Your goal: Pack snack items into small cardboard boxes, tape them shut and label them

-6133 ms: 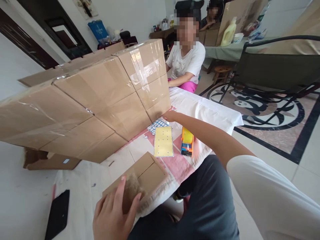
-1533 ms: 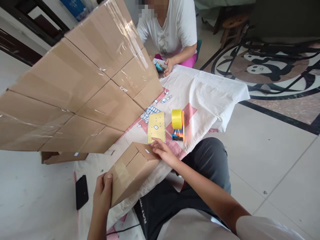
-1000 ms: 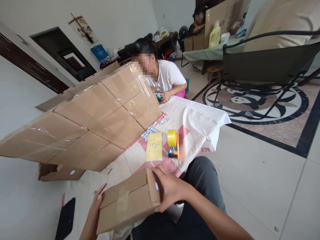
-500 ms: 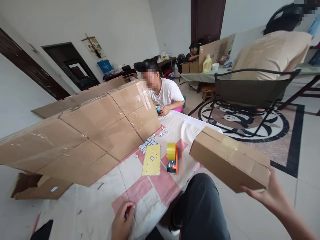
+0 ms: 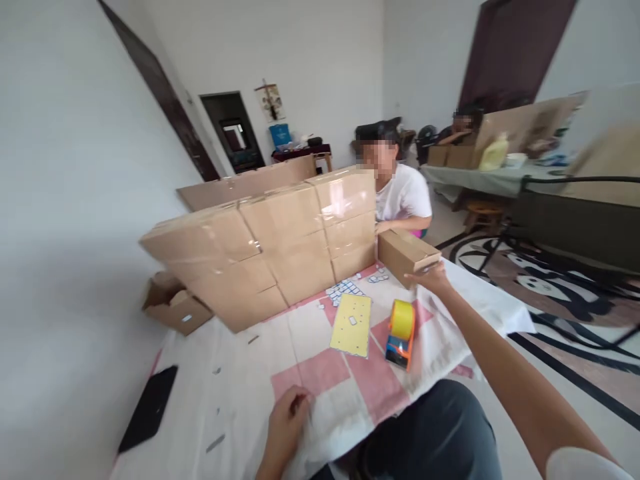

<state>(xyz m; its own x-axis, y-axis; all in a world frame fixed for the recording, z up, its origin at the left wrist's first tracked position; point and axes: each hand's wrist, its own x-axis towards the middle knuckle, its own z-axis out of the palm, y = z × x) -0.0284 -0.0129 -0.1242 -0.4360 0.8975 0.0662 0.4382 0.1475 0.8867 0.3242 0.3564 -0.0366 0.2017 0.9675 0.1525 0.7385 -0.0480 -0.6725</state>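
Note:
My right hand [image 5: 434, 279] grips the near end of a long, closed cardboard box [image 5: 401, 259], my arm stretched far over the table. The box's far end is beside the right end of a stacked wall of taped cardboard boxes [image 5: 286, 235]. A person's hand [image 5: 384, 227] is close to that far end; whether it touches the box I cannot tell. My left hand [image 5: 286, 421] rests at the near edge of the cloth, fingers curled in, with nothing visible in them. Between my hands lie a tape dispenser [image 5: 399, 343] with a yellow roll and a yellow printed patch [image 5: 351, 327].
A person in a white shirt [image 5: 406, 193] sits across the table behind the boxes. An open cardboard box [image 5: 177, 305] stands at the left, with a black flat object [image 5: 149, 408] nearer me. A dark folding chair [image 5: 575, 233] is at the right.
My right hand has carried the cardboard box from the right side, off the table, forward and left to the end of the box wall. My left hand stays at the cloth's edge. My view turned left.

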